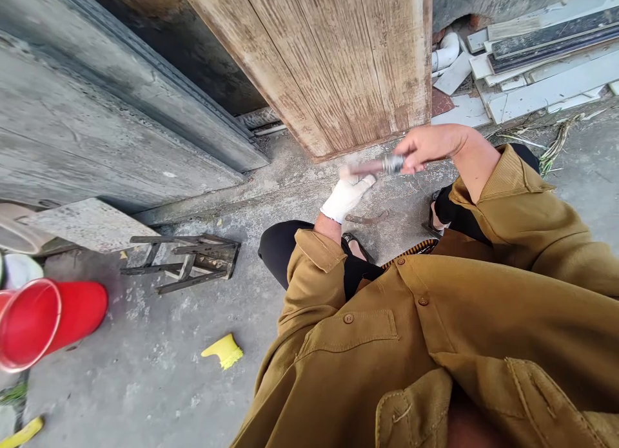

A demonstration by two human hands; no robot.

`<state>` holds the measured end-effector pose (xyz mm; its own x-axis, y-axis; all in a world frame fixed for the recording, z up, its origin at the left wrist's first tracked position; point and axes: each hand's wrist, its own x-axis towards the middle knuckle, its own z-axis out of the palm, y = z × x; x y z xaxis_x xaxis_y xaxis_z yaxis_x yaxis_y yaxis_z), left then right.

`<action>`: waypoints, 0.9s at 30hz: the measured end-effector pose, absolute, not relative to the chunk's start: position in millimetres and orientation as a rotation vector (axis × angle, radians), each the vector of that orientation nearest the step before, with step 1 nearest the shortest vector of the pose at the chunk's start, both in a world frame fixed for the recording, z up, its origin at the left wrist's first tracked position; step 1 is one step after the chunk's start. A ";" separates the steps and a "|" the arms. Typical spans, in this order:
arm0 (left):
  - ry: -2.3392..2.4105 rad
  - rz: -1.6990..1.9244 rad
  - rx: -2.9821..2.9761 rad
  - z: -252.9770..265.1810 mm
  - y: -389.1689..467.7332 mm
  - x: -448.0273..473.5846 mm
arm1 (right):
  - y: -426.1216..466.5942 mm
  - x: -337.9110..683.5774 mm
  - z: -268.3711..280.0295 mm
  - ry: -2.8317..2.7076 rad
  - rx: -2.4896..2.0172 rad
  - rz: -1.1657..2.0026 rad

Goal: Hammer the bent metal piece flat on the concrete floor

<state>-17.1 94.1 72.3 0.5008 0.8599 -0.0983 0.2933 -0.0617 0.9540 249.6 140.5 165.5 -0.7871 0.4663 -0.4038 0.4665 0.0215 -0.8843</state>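
My left hand (344, 195), in a white glove, is closed around one end of a short brown rod (368, 168). My bare right hand (426, 146) grips the other end, where a grey band that looks like wound wire or tape (393, 164) wraps it. Motion blur smears the rod, so its exact kind does not show. Below the hands, a thin curved rusty strip (367, 220) lies on the concrete between my feet. A worn wooden door or panel (338, 68) stands just beyond the hands.
To the left are a small wooden stool on its side (193, 261), a speckled slab (91, 224) and a red bucket (77, 312). A yellow brush head (225, 351) lies on the floor. White boards (546, 87) and a pipe elbow (445, 51) are piled at right.
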 end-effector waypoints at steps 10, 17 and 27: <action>0.919 0.547 1.665 83.0 87.0 -11.8 | 154.2 236.1 141.2 2.385 2.023 -1.215; 0.979 0.412 1.877 81.1 88.8 -10.0 | 150.1 216.4 122.9 2.248 1.609 -0.699; 1.140 0.552 1.824 72.8 98.3 -20.9 | 136.3 213.7 126.4 2.064 0.917 -1.190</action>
